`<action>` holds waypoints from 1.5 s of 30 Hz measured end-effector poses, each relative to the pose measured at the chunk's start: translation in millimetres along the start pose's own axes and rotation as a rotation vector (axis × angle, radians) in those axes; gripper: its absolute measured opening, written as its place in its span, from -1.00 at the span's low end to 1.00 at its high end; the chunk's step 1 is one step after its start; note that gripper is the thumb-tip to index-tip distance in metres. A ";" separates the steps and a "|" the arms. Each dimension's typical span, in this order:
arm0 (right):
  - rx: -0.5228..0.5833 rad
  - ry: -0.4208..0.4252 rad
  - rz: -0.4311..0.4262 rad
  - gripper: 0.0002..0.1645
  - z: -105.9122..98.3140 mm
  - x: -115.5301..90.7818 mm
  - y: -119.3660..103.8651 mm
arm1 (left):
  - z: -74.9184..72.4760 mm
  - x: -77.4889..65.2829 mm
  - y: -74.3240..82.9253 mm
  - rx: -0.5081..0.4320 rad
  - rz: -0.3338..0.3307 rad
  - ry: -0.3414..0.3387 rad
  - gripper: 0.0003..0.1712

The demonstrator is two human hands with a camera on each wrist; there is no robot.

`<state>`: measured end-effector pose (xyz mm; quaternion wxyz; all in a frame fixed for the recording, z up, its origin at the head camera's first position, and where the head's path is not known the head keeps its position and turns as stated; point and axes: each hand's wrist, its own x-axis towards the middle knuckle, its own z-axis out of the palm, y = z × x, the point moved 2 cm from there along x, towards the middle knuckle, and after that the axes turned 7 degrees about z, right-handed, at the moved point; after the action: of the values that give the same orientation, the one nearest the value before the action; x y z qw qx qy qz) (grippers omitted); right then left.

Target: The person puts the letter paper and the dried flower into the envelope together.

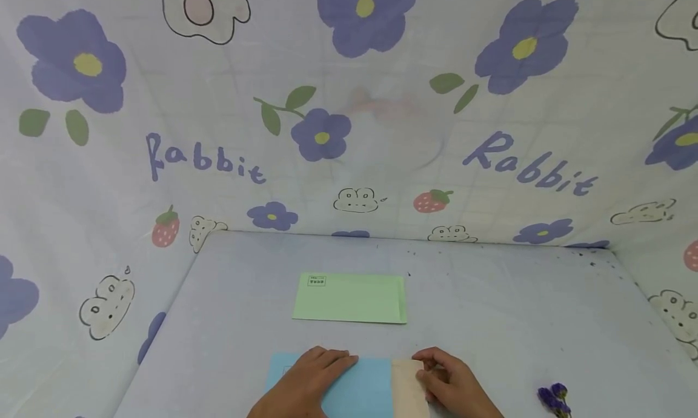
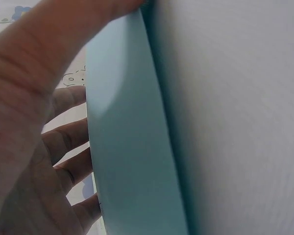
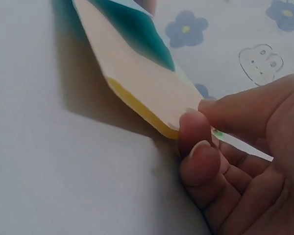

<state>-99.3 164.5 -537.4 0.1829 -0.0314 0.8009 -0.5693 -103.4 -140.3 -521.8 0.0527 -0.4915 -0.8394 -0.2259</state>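
Observation:
A light blue envelope (image 1: pixel 371 381) lies crosswise at the near edge of the head view. My left hand (image 1: pixel 311 381) holds it, fingers along its far edge, and in the left wrist view the thumb (image 2: pixel 39 54) reaches over the blue paper (image 2: pixel 127 132). From the envelope's right end sticks out a cream card (image 1: pixel 409 384), the rest of it hidden inside. My right hand (image 1: pixel 449 378) pinches the card's outer corner. In the right wrist view the cream card (image 3: pixel 142 83) shows a yellow edge beside the envelope's teal opening (image 3: pixel 137 32).
A pale green envelope (image 1: pixel 349 298) with a small printed box lies beyond the hands on the pale table (image 1: pixel 229 309). Small purple dried flowers (image 1: pixel 556 397) lie at the near right. A patterned cloth (image 1: pixel 382 163) hangs behind the table and along its sides.

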 end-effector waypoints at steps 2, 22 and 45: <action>0.012 -0.023 -0.024 -0.66 2.9 0.2 -1.6 | -0.2 0.0 -0.2 0.000 0.001 0.001 0.21; 0.087 0.038 -0.014 -0.68 28.1 8.5 -6.7 | 3.2 1.3 -2.1 -0.018 -0.054 -0.080 0.20; 0.032 0.101 0.091 -0.74 37.5 18.0 -13.4 | 2.9 -1.4 -0.6 0.011 -0.041 -0.051 0.20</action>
<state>-105.9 121.4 -540.3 0.1684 0.0365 0.8006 -0.5738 -102.7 -140.4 -525.1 0.0292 -0.4796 -0.8516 -0.2096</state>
